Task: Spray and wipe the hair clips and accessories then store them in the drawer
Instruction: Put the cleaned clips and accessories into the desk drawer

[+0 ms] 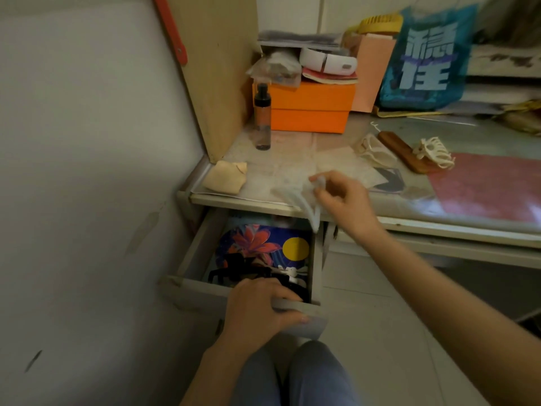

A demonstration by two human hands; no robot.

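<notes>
Pale, see-through plastic clip point(307, 200), blurred, hangs from the right hand point(342, 200); fingers & thumb pinch its top end, so the rest dangles past the desk edge point(248, 204), right above the open drawer point(199, 291). Prob. held that way for a straight drop in. Left hand point(257, 312) grips the drawer front, fingers curled over the lip, thumb on the outer face, likely to keep it pulled out & steady. Inside: dark clips point(248, 272) lie on a flowered liner w/ a yellow disc point(295, 249), so some items look stored already.

On the desk, the spray bottle point(262, 118) stands upright by the orange box point(311, 108), and a folded beige cloth point(224, 177) sits near the front corner; both are within reach for more cleaning. Farther right, well apart from the drawer, a cream claw clip point(434, 152) rests against a brown comb point(405, 152), w/ a clear-ish clip point(373, 149) beside it. Those prob. still need doing.
</notes>
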